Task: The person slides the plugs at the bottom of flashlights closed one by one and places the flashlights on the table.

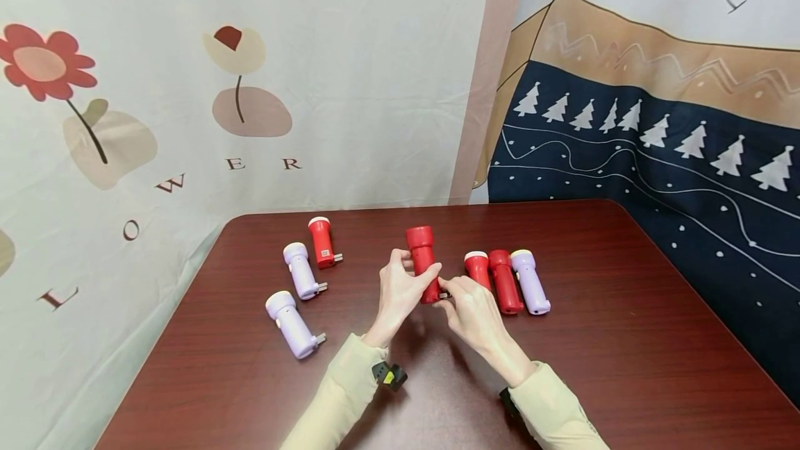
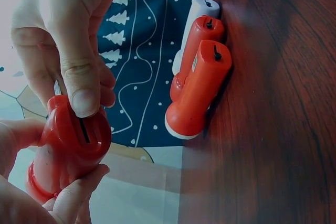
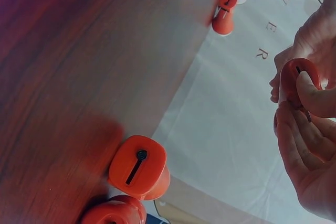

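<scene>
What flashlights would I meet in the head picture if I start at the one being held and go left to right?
Held red flashlight → white-rimmed red flashlight → all-red flashlight → purple flashlight.

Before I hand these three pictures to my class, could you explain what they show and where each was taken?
There is no machine here: a person is working bare-handed. The widest picture is taken from the head; the two tilted ones, from the left and right wrists. The left hand holds a red flashlight in its fingers, while the right hand touches its slotted end. On the brown table, two lilac flashlights and another red one lie to the left; two red ones and a lilac one lie to the right.
</scene>
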Motion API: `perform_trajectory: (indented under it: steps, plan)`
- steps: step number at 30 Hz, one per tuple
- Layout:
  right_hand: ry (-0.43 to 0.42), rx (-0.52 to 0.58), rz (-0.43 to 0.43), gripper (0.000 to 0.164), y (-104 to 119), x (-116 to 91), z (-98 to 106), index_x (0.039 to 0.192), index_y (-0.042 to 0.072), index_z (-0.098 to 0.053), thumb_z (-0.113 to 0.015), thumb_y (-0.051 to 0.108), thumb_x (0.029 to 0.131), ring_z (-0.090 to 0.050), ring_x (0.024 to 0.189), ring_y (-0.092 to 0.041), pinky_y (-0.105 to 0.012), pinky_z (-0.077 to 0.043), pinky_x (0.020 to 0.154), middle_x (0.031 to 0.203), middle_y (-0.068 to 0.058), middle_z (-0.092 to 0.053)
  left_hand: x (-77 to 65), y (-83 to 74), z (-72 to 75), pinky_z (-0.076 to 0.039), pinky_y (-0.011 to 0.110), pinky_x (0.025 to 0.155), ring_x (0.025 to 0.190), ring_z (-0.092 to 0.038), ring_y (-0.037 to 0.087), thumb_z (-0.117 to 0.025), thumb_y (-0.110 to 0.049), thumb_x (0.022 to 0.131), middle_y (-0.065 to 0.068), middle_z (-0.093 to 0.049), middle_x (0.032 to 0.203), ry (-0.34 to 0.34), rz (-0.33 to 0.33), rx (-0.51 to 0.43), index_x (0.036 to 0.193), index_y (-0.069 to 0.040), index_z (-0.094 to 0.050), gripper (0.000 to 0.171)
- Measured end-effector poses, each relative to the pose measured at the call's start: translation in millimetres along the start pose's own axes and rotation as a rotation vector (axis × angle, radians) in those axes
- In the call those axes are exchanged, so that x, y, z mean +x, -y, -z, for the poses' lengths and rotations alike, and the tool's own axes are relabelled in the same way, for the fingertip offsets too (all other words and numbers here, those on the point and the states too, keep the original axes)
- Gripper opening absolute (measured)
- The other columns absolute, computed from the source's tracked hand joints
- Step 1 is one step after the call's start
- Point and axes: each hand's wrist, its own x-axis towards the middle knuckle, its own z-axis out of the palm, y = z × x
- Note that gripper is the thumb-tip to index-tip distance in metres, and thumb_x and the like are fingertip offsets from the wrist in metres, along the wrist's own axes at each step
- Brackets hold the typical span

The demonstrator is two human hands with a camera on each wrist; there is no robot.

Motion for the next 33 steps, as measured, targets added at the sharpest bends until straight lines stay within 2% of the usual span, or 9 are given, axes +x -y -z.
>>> perform_trajectory:
  steps: [17, 33]
  plan:
    - [-0.005, -0.027, -0.001, 0.034, 0.4, -0.8, 1.0, 0.095, 0.003, -0.07, -0.083, 0.004, 0.064, -0.062, 0.07, -0.016, -0.029, -0.052, 0.065, 0.078, -0.004, -0.067, -1.9, -1.9, -1.4, -0.057, 0.036, 0.069, 0.079, -0.067, 0.026, -0.076, -0.032, 0.076, 0.017, -0.07, 0.095, 0.017, 0.011, -0.014, 0.107, -0.004, -0.053, 0.048]
    - [-0.023, -0.046, 0.006, 0.034, 0.4, -0.3, 0.6, 0.093, 0.004, -0.069, -0.084, 0.004, 0.063, -0.06, 0.069, -0.017, -0.028, -0.051, 0.064, 0.076, -0.004, -0.066, -2.0, -3.1, -3.2, -0.057, 0.036, 0.07, 0.086, -0.067, 0.027, -0.076, -0.031, 0.075, 0.017, -0.07, 0.096, 0.013, 0.022, -0.024, 0.107, -0.004, -0.053, 0.048]
